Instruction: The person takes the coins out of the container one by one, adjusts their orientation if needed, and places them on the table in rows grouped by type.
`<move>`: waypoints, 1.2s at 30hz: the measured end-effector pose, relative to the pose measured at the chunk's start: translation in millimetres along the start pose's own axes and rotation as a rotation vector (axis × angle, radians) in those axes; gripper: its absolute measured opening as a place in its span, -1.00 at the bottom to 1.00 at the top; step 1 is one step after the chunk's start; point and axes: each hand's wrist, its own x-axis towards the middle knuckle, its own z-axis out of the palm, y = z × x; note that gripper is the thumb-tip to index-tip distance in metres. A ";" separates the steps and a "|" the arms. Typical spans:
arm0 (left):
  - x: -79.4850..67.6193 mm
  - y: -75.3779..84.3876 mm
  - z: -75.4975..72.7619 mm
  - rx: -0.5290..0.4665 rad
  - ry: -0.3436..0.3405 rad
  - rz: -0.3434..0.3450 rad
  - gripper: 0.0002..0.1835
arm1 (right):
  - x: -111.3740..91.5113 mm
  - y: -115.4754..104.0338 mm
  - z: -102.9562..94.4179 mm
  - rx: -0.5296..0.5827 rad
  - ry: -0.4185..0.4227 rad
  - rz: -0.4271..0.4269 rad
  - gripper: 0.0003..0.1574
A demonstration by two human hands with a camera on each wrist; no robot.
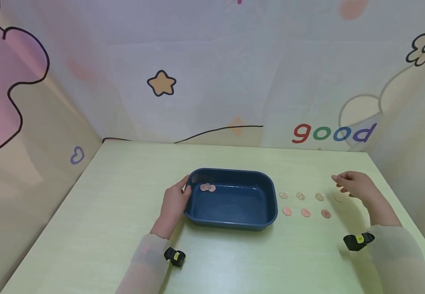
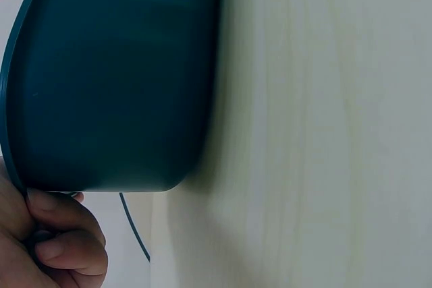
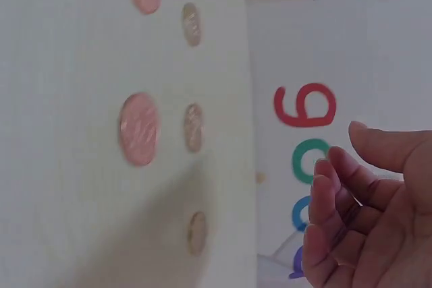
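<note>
A dark blue rectangular tub [image 1: 231, 222] stands on the table, with a few coins [image 1: 205, 187] lying together in its back left corner. My left hand [image 1: 173, 204] grips the tub's left end, thumb on the rim; its curled fingers show below the tub in the left wrist view. Right of the tub, coins lie in two rows: silvery ones [image 1: 300, 196] behind, copper-coloured ones [image 1: 306, 212] in front. Over the right end of the silvery row hovers my right hand [image 1: 357, 188]. Its fingers [image 3: 324, 197] are loosely bent, thumb apart from them, with nothing visible between.
The pale green table [image 1: 106, 228] meets a printed cloth backdrop [image 1: 212, 90] at its far edge, with cloth walls at both sides. A small black camera sits on each wrist. The right arm casts a shadow across the table near the coins.
</note>
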 end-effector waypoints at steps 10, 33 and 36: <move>0.7 -0.8 -1.7 0.002 -0.006 0.001 -0.49 | -10.3 -68.6 -2.3 -0.033 0.087 -0.164 -0.40; -0.4 0.6 -2.8 0.010 -0.004 0.015 -0.49 | 1.6 -189.5 40.1 -0.109 -0.169 -0.492 -0.67; -1.0 1.2 -3.0 0.010 -0.003 0.011 -0.49 | 6.8 -201.3 50.7 -0.127 -0.211 -0.506 -0.68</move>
